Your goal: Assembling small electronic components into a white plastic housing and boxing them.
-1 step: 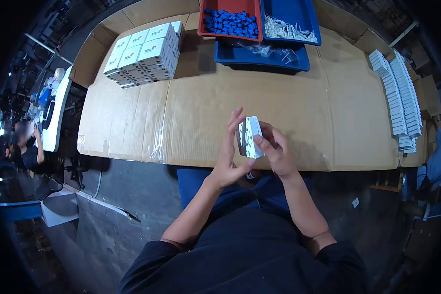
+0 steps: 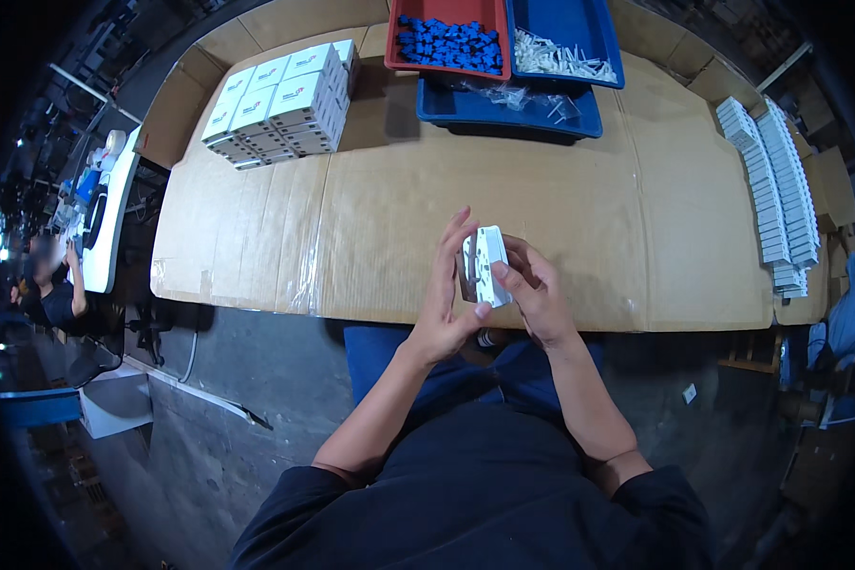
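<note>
A small white box (image 2: 485, 266) with dark marks on one face is held upright between my hands, just above the near edge of the cardboard-covered table. My left hand (image 2: 444, 299) grips its left side, with the fingers raised along it and the thumb at the lower corner. From the other side my right hand (image 2: 540, 293) closes on it, thumb pressed against the right face and fingers curled behind. The box's far side is hidden by my right fingers.
Stacked white boxes (image 2: 275, 104) stand at the back left. A red bin (image 2: 446, 68) of blue parts and a blue bin (image 2: 610, 28) of white pieces sit on another blue bin (image 2: 503, 128). Rows of white pieces (image 2: 769, 190) line the right. A person (image 2: 57, 290) sits far left.
The box has tilted very slightly in my hands, and my left thumb has shifted a little at its lower corner. Otherwise nothing on the table has moved.
</note>
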Available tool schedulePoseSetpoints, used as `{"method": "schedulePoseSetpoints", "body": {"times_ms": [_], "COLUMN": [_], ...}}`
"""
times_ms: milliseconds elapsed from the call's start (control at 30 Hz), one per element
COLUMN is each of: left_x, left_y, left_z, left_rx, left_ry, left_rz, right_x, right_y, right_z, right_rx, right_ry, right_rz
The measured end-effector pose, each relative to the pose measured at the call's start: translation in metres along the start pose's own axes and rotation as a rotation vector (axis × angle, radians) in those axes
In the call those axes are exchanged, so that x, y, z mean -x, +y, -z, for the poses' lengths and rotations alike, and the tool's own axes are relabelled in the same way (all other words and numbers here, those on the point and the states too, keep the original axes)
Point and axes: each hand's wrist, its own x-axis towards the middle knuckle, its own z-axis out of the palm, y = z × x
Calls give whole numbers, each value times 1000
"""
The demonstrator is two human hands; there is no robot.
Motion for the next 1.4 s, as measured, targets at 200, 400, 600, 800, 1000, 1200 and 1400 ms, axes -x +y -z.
{"method": "schedulePoseSetpoints", "body": {"times_ms": [200, 400, 600, 800, 1000, 1200, 1400], "left_x": [-2, 0, 1, 1, 2, 2, 3], "left_y": [0, 14, 20, 18, 13, 13, 28], "left_z": [-10, -20, -21, -22, -21, -16, -21], "left_rx": [112, 238, 138, -13, -28, -43, 114], "left_ry": [98, 206, 198, 231, 235, 258, 210], "left_rz": [116, 261, 243, 70, 48, 33, 48], "right_x": [0, 2, 6, 4, 5, 1, -6], "right_y": [18, 26, 26, 29, 32, 25, 56], "right_z": [-18, -14, -10, -10, -10, -15, 1], "right_rx": [-126, 150, 539, 600, 552, 545, -370], "right_ry": [42, 109, 55, 25, 33, 11, 56], "right_rz": [96, 344, 562, 685, 662, 640, -148]}}
